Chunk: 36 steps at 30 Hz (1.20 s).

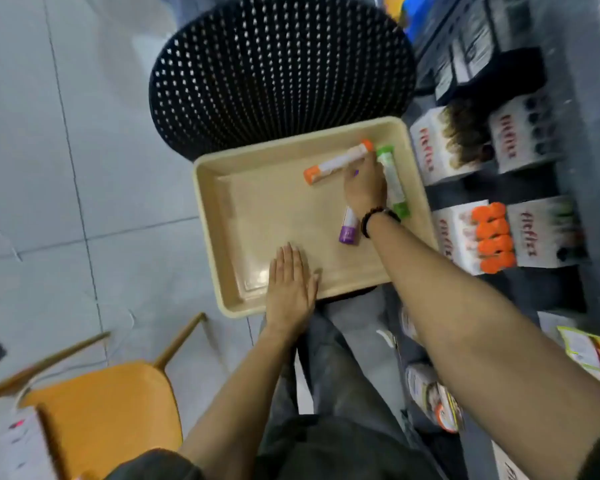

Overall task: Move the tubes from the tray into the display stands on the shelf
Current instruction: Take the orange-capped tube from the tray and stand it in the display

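Left hand (290,283) lies flat and open on the near rim of the smooth beige tray (211,216). Right hand (364,187) curls over a purple-capped tube (349,228); an orange-capped tube (336,162) lies just beyond, a green one (392,180) right, white cardboard display stands (465,237) further right

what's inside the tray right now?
Three tubes in the beige tray: orange-capped tube, green-capped tube, purple-capped tube. The right hand covers the purple tube's middle; grip unclear. The left hand rests on the near rim.
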Motion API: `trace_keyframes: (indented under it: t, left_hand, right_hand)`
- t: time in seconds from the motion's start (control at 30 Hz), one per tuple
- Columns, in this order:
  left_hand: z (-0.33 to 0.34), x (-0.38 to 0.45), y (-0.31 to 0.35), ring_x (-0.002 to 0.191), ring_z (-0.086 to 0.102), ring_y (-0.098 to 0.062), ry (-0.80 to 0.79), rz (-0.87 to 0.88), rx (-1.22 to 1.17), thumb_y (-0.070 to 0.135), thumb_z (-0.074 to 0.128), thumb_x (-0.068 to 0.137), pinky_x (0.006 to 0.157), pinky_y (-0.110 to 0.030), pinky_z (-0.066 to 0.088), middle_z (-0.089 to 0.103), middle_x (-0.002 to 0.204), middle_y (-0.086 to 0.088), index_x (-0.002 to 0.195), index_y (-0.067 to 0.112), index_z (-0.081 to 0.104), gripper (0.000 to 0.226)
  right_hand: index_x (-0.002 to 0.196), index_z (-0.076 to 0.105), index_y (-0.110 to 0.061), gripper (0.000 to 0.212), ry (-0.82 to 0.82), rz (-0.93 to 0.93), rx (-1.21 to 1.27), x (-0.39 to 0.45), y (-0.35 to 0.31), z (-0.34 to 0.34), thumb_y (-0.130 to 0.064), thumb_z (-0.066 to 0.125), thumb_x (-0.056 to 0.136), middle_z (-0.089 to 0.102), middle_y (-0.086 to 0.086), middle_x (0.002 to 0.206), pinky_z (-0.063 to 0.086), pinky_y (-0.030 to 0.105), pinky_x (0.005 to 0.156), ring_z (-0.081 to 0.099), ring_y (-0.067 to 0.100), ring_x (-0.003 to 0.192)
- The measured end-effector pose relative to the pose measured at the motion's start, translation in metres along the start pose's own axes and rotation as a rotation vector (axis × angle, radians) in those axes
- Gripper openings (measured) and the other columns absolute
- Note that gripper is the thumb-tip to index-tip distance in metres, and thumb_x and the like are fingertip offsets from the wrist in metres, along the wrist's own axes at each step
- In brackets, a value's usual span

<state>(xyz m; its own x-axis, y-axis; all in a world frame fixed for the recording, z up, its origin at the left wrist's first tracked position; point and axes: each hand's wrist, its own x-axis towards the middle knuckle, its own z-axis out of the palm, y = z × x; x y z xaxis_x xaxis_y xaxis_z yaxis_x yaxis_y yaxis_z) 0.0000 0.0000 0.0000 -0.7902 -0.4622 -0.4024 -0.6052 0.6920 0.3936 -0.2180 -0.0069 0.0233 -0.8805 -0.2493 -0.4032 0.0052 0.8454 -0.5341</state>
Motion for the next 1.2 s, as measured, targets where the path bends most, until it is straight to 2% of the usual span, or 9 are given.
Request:
trace_keyframes:
  t: [0.07,0.23,0.37,0.53,0.67,0.83,1.0,1.1,1.2]
  left_hand:
    - [0.004,0.004,-0.002,0.139,0.023,-0.039,-0.007,-0.050,0.020,0.039,0.015,0.094,0.114,-0.050,0.014,0.027,0.149,-0.024,0.141,-0.004,0.022,0.064]
    - [0.013,0.005,-0.005,0.136,0.033,-0.036,0.017,-0.053,0.084,0.036,0.018,0.094,0.112,-0.049,0.024,0.036,0.146,-0.022,0.140,-0.003,0.028,0.061]
    - [0.016,0.007,-0.007,0.138,0.029,-0.033,0.007,-0.060,0.084,0.037,0.016,0.094,0.114,-0.047,0.020,0.032,0.149,-0.020,0.142,-0.001,0.024,0.062]
    - [0.017,0.006,-0.009,0.141,0.023,-0.032,-0.009,-0.053,0.082,0.038,0.013,0.094,0.116,-0.046,0.015,0.025,0.152,-0.018,0.144,0.001,0.018,0.063]
    - [0.015,0.006,-0.009,0.142,0.018,-0.032,-0.015,-0.040,0.072,0.040,0.012,0.093,0.116,-0.044,0.007,0.020,0.153,-0.018,0.144,0.002,0.013,0.064]
    - [0.012,0.007,-0.008,0.140,0.024,-0.033,-0.002,-0.041,0.061,0.039,0.016,0.093,0.114,-0.045,0.012,0.027,0.151,-0.020,0.143,-0.001,0.019,0.064]
    - [0.010,0.006,-0.006,0.136,0.032,-0.037,0.031,-0.034,0.050,0.037,0.021,0.092,0.112,-0.048,0.022,0.036,0.146,-0.022,0.140,-0.004,0.028,0.063]
    - [0.009,0.005,-0.004,0.135,0.033,-0.039,0.038,-0.035,0.028,0.037,0.021,0.091,0.112,-0.050,0.024,0.038,0.144,-0.024,0.138,-0.005,0.030,0.064]
    - [0.013,0.005,-0.007,0.141,0.022,-0.036,0.021,-0.024,0.036,0.038,0.022,0.094,0.116,-0.044,0.014,0.028,0.150,-0.022,0.142,-0.002,0.022,0.062]
  right_hand:
    - [0.141,0.030,-0.009,0.049,0.035,0.082,0.067,0.019,-0.005,0.002,-0.026,0.042,0.096,0.051,0.017,0.135,0.044,0.038,0.095,0.052,0.032,0.119]
    - [0.131,0.041,-0.006,0.042,0.146,0.174,0.031,0.055,-0.006,0.006,-0.025,0.047,0.094,0.057,0.019,0.127,0.047,0.038,0.091,0.056,0.034,0.116]
    - [0.118,0.055,-0.007,0.034,0.135,0.246,0.022,0.073,-0.009,0.007,-0.029,0.052,0.092,0.062,0.016,0.121,0.048,0.038,0.089,0.058,0.033,0.112]
    - [0.111,0.061,-0.005,0.032,0.166,0.268,0.030,0.078,-0.010,0.011,-0.029,0.054,0.091,0.066,0.014,0.115,0.044,0.029,0.073,0.061,0.030,0.107]
    - [0.112,0.062,-0.004,0.036,0.216,0.337,0.099,0.080,-0.009,0.013,-0.029,0.061,0.087,0.067,0.013,0.116,0.051,0.033,0.083,0.063,0.028,0.106]
    - [0.100,0.067,-0.004,0.026,0.223,0.407,0.280,0.078,-0.013,0.012,-0.019,0.062,0.079,0.072,0.010,0.105,0.046,0.023,0.066,0.068,0.025,0.093]
    - [0.082,0.070,-0.003,0.020,0.178,0.327,0.376,0.066,-0.014,0.000,-0.019,0.062,0.073,0.074,0.007,0.088,0.056,0.028,0.070,0.068,0.023,0.079]
    - [0.068,0.063,-0.003,0.016,0.135,0.202,0.345,0.054,-0.013,-0.010,-0.019,0.060,0.072,0.056,0.008,0.068,0.043,0.027,0.058,0.049,0.019,0.063]
    - [0.065,0.055,0.003,0.023,0.062,0.046,0.340,0.038,-0.011,-0.019,-0.017,0.059,0.074,0.043,0.010,0.067,0.033,0.024,0.057,0.037,0.017,0.064]
